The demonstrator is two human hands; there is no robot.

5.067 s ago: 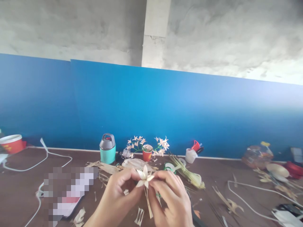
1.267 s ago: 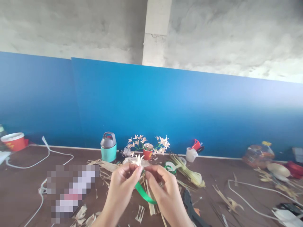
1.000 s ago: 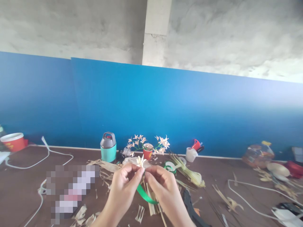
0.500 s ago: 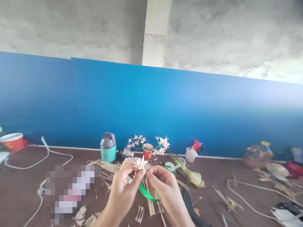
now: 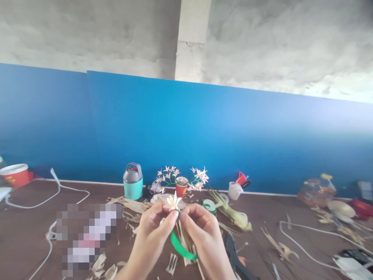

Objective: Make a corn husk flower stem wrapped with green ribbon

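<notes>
A cream-coloured handmade flower (image 5: 174, 201) with pointed petals is pinched at its base by my left hand (image 5: 157, 227). Close beside it, my right hand (image 5: 201, 225) is closed, its thumb and index finger pressed together on the green tape (image 5: 182, 249). The tape reaches the flower's base and hangs in a loop below the fingers. The flower's stem is mostly hidden behind my fingertips. Behind the hands, a red paper cup (image 5: 181, 188) holds several stems of similar pale flowers (image 5: 201, 175).
Dried husk strips (image 5: 132, 204) and scraps lie around the hands. A green tape roll (image 5: 210, 206) and a husk bundle (image 5: 237, 216) lie to the right. A turquoise flask (image 5: 133, 184) stands back left, before a blue partition (image 5: 204, 128). White cable (image 5: 314, 229) crosses the right side.
The tape loop below my fingers hangs wider and rounder, and green now shows at the flower's base. The flower has turned slightly; both hands stay in nearly the same place.
</notes>
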